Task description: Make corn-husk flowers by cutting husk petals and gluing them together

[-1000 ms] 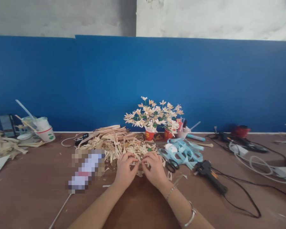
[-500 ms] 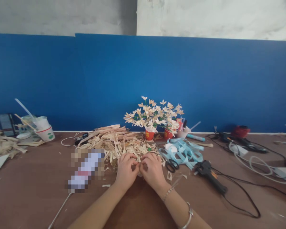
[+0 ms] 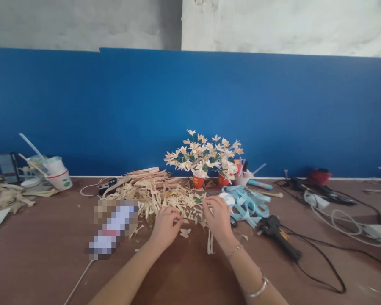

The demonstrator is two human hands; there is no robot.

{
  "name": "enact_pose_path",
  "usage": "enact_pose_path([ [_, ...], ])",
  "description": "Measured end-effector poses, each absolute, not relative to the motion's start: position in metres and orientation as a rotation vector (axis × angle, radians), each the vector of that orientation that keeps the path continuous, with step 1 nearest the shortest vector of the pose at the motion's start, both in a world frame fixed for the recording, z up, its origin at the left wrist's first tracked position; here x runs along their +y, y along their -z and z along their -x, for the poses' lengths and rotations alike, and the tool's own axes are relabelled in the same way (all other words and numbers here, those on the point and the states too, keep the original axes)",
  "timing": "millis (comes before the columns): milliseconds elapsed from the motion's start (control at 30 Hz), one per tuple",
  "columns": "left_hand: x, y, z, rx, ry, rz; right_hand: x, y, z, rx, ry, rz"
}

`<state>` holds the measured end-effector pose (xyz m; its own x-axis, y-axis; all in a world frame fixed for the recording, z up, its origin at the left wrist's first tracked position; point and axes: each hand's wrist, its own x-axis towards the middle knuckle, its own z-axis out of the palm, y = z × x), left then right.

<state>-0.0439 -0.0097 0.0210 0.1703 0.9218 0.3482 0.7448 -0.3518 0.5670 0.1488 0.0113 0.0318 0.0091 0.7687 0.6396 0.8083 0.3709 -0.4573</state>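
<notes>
My left hand is pinched closed just in front of the pile of dried husk pieces; what its fingertips hold is too small to make out. Farther right, my right hand reaches the pile's near right edge, thumb and fingers drawn together. Whatever lies in that pinch cannot be told. A pale petal-shaped scrap lies on the table between the hands. Pale husk strips lie just left of my right wrist. Behind the pile, cream husk flowers stand in red cups.
Right of my right hand lie a tangled light-blue ribbon and a black glue gun with its cord. A blurred-out phone-like object with a white cable is at left. A white cup stands farther left; a blue partition rises behind.
My hands were together at the centre and have parted. My right hand has moved right and slightly up to the pile's edge; a petal-shaped scrap now shows between them.
</notes>
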Motion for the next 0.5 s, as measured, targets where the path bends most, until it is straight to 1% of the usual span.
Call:
enact_pose_path([
  [200,-0.015,-0.020,0.036,1.574,-0.641,-2.316,0.017,-0.042,-0.155,-1.837,-0.159,1.562],
  [367,-0.010,-0.026,0.042,1.610,-0.605,-2.307,0.022,-0.049,-0.158,-1.945,-0.254,1.713],
  [433,-0.008,-0.030,0.044,1.632,-0.621,-2.336,0.021,-0.054,-0.153,-1.990,-0.276,1.658],
  [500,-0.007,-0.034,0.042,1.661,-0.577,-2.404,0.013,-0.060,-0.139,-2.056,-0.283,1.479],
])
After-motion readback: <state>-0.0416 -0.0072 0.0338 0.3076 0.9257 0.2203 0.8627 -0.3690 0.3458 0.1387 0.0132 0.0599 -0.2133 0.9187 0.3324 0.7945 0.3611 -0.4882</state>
